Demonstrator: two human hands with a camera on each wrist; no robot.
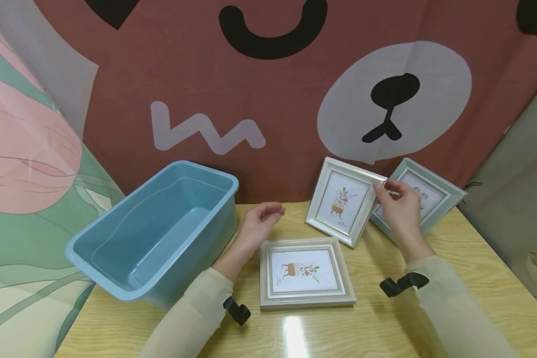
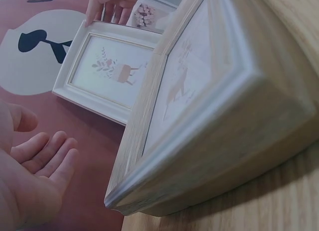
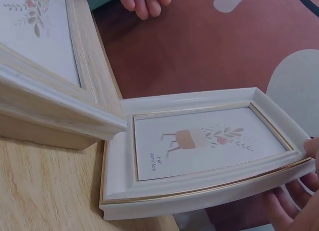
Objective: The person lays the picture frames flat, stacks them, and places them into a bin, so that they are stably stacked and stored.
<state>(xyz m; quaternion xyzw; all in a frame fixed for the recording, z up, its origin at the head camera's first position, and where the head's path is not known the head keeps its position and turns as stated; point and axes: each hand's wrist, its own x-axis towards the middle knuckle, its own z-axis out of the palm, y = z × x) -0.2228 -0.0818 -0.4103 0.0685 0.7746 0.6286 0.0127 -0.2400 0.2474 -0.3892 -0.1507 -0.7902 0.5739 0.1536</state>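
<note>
My right hand (image 1: 402, 211) pinches the upper right corner of a white picture frame (image 1: 318, 191) with a gold inner line, thumb in front and fingers behind. That frame stands tilted near the back of the table, its plant print facing me. My left hand (image 1: 257, 226) holds nothing; its fingers are loosely bent in the air between the blue bin and the frames. Below it a beige wood-look picture frame (image 1: 306, 300) lies face up, its print turned sideways. Behind my right hand a grey-green picture frame (image 1: 445, 186) leans at an angle, partly hidden.
A blue plastic bin (image 1: 225, 226) stands on the left of the wooden table (image 1: 483, 298), its inside bare. A printed cloth (image 1: 277, 99) with a bear face hangs right behind the table. Black camera straps sit on both wrists.
</note>
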